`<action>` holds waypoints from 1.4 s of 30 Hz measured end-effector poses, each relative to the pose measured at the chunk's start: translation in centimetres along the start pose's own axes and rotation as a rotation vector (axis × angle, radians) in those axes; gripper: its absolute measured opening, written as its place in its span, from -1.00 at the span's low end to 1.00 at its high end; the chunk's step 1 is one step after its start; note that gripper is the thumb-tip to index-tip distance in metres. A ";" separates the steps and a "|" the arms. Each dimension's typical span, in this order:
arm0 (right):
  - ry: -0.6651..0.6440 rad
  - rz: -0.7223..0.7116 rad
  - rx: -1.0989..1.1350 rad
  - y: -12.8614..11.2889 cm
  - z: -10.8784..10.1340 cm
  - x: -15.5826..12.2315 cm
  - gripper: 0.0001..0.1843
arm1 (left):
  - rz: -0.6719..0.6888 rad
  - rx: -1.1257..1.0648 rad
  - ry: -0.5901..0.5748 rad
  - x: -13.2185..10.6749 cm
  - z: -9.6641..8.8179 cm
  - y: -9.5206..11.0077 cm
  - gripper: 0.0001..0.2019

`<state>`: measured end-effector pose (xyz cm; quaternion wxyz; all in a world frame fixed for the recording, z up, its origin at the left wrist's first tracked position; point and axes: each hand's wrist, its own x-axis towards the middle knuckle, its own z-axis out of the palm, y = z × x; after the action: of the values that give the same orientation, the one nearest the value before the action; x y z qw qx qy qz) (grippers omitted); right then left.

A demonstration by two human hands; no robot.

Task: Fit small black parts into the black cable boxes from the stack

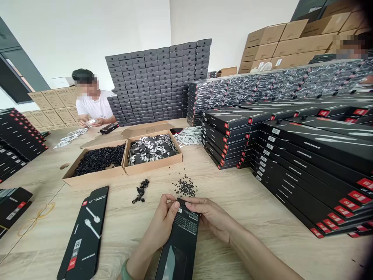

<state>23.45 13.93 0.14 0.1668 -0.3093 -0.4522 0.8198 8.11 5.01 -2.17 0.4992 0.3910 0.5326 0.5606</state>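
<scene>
Hands (pixel 167 219) (pixel 208 216) pinch black box (pixel 182 241) top.

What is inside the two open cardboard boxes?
Left box holds loose small black pieces; right box holds black-and-white items, kind unclear. What lies beneath those top layers is covered.

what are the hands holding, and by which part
A long black package, held at its far end: the left hand pinches the left corner, the right hand the right corner.
</scene>
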 end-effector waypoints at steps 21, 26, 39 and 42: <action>0.144 -0.320 -0.617 1.0 1.9 -0.5 -0.63 | 0.012 0.008 0.127 0.5 -0.5 0.6 -0.66; 0.133 -0.371 -0.567 1.2 2.1 -0.3 -0.68 | 0.041 -0.002 0.170 0.5 -0.3 0.5 -0.69; -0.114 -0.140 -0.364 1.2 0.6 0.2 -0.39 | 0.099 -0.401 0.473 1.6 -1.6 0.3 -0.66; -0.061 -0.149 -0.452 -0.4 -0.4 -0.2 -0.57 | 0.050 -0.500 0.463 1.8 -3.3 1.0 -0.66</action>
<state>23.87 14.28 0.42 0.1396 -0.2798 -0.6506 0.6920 4.40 6.13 -1.78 0.4315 0.1318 0.4682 0.7597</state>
